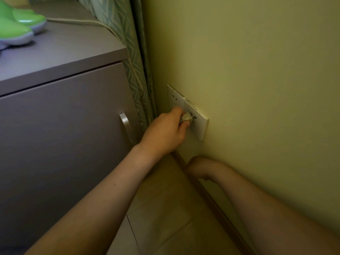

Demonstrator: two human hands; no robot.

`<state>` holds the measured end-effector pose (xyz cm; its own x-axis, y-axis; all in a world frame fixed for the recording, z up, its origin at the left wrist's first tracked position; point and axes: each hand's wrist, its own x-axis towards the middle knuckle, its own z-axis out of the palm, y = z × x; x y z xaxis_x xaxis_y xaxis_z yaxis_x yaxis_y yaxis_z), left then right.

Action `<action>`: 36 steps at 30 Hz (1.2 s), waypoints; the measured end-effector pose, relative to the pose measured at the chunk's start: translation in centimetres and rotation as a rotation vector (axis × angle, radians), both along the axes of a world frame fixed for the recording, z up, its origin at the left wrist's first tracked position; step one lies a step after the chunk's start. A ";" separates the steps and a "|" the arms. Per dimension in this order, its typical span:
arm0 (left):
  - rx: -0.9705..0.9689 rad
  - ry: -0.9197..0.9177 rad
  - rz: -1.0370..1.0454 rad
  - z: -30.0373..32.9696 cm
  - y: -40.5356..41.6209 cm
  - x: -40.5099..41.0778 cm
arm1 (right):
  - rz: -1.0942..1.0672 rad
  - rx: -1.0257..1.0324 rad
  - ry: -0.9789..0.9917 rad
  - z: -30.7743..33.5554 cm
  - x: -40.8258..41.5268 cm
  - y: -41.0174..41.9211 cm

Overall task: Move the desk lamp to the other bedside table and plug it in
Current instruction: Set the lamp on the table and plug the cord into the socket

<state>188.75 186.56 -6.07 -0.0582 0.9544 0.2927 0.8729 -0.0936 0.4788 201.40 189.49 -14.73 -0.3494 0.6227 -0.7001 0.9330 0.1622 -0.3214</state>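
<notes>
The green and white desk lamp [20,24] stands at the far left of the grey bedside table [60,54]. Its pale cord [82,22] runs across the tabletop and drops over the back edge by the curtain. My left hand [163,133] pinches the white plug [186,118] and holds it against the right-hand outlet of the white wall socket plate [199,124]. The prongs are hidden. Low down by the baseboard, my right hand [199,167] is bent at the wrist against the wall, with its fingers out of sight.
The table's grey door carries a metal handle [126,124] close to my left wrist. A green patterned curtain [128,52] hangs in the corner between table and yellow wall. A wooden baseboard [211,199] runs along the tiled floor [165,208].
</notes>
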 end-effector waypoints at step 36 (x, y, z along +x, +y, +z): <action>0.076 -0.130 0.034 -0.4 0.9 1.7 | 0.111 0.038 -0.062 0.0 0.2 0.0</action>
